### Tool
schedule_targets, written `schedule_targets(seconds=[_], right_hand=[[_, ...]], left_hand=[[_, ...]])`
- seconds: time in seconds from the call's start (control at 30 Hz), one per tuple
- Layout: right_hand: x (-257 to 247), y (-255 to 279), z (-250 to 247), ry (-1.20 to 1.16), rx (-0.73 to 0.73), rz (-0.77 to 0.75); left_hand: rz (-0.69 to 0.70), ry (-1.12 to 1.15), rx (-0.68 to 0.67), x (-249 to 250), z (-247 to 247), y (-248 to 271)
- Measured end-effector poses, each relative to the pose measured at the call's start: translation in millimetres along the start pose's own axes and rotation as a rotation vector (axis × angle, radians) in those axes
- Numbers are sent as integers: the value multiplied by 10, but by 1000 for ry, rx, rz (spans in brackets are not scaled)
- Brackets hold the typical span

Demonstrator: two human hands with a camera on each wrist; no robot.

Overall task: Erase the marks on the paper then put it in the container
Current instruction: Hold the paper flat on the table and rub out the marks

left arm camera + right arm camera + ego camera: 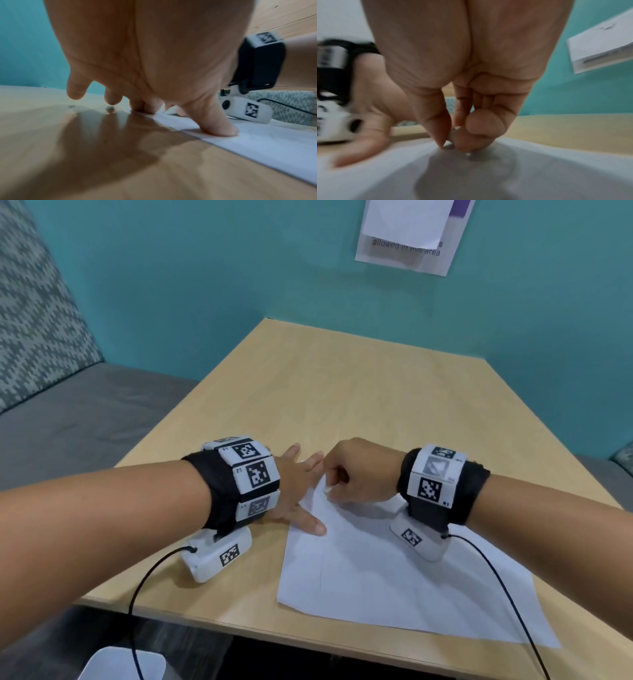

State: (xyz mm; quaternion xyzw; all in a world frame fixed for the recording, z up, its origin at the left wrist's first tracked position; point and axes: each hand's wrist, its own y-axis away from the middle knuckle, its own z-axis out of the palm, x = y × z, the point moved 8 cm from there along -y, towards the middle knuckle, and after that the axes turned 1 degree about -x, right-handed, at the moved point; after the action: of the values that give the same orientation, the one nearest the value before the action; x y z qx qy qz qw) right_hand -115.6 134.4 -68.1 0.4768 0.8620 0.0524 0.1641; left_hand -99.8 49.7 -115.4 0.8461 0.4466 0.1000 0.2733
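Left to right in the head view: white container (123, 662) at the bottom left edge, below the table (342, 392), only a corner showing. Left hand (294, 494) centre-left, fingers straight and spread, pressing flat on the paper's left edge; thumb (217, 127) on the sheet. Paper (394, 577) lower centre to right, flat on the table, one sheet. Right hand (359, 474) just right of the left, fingers curled, pinching a small white eraser (327, 489) against the paper's top corner.

Progress, my read: mid-erase. Faint pencil lines (322, 573) remain lower on the sheet, so erasing isn't done. Paper not yet in the container; that step is untouched.

Count: 1 paper, 1 eraser, 1 container, 2 hands. Also a poster (411, 234) on the teal wall, upper right.
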Motion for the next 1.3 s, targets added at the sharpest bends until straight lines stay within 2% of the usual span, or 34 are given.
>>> schedule_targets(seconds=[0.1, 0.23, 0.4, 0.53, 0.67, 0.83, 0.97, 1.13, 1.23, 1.3], right_hand=[[-104, 38, 101, -10, -64, -48], [221, -60, -128, -8, 38, 81], [-74, 37, 77, -5, -43, -29], [304, -11, -170, 23, 48, 119], [92, 79, 52, 11, -32, 32], [348, 23, -159, 10, 50, 129], [59, 92, 58, 26, -29, 14], [309, 37, -114, 13, 41, 111], [59, 91, 76, 11, -39, 15], [78, 86, 52, 21, -33, 22]], left_hand=[[-1, 0, -21, 1, -3, -5], [-7, -38, 17, 0, -17, -19], [5, -16, 0, -19, 1, -24], [-12, -39, 4, -26, 9, -38], [-7, -50, -4, -45, 24, -53], [-12, -51, -7, -36, 20, -50], [-14, -43, -17, -55, 28, -60], [-7, -58, 15, -26, 9, -51], [-6, -37, 5, -49, 20, -48], [-8, -42, -2, -47, 16, -47]])
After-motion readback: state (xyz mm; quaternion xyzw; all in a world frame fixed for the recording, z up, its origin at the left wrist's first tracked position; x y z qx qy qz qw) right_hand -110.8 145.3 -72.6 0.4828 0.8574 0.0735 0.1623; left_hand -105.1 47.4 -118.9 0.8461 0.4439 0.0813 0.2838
